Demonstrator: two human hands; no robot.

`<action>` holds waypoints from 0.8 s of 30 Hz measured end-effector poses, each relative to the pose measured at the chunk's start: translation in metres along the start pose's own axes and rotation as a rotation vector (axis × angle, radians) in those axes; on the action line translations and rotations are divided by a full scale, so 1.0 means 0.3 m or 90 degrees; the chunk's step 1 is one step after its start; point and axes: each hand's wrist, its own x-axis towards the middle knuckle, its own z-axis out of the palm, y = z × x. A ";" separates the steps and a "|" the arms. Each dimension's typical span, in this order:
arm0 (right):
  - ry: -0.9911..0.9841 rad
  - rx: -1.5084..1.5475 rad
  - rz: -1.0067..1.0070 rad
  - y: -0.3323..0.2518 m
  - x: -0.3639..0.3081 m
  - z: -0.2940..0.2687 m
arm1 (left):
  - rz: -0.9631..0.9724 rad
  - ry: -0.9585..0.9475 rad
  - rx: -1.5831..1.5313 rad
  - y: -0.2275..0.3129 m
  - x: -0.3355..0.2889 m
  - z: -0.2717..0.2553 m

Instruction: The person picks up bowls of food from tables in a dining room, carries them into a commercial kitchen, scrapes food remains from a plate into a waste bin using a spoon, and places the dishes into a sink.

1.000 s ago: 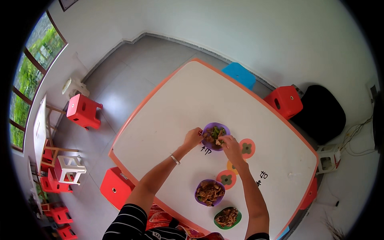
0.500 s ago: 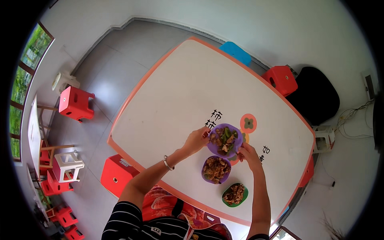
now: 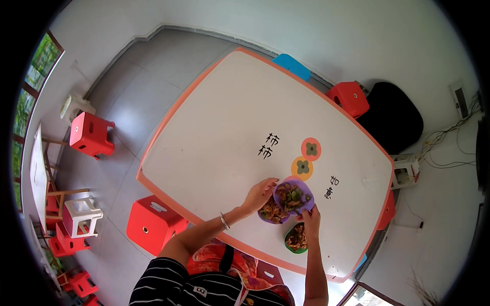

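A purple bowl of cooked food with green pieces is held between my hands above the near part of the white table. My right hand grips its near right rim, fingers closed. At its left rim, my left hand has its fingers bent against the edge; their tips are partly hidden. Partly covered by the held bowl, a second purple bowl of brownish food stands on the table. Close to my right hand is a green bowl of similar food, its right side hidden behind my hand and wrist.
The table has an orange edge, printed dark characters and round fruit pictures. Red stools, a blue stool and a black chair stand around it. A white stool is at left. Cables hang at the right wall.
Both hands have brought the held purple bowl nearer to me and slightly right. It now overlaps the second purple bowl, and my right hand has come down beside the green bowl.
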 end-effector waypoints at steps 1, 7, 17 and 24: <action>0.015 -0.022 -0.013 0.004 -0.013 0.008 | -0.007 0.014 -0.041 -0.011 -0.012 0.009; 0.065 -0.115 -0.086 0.020 -0.064 0.037 | -0.056 0.031 -0.156 0.005 -0.049 0.035; 0.092 -0.350 -0.351 0.011 -0.068 0.048 | -0.059 0.035 -0.276 0.019 -0.067 0.046; 0.091 -0.248 -0.299 0.036 -0.088 0.043 | -0.032 0.014 -0.328 0.001 -0.071 0.044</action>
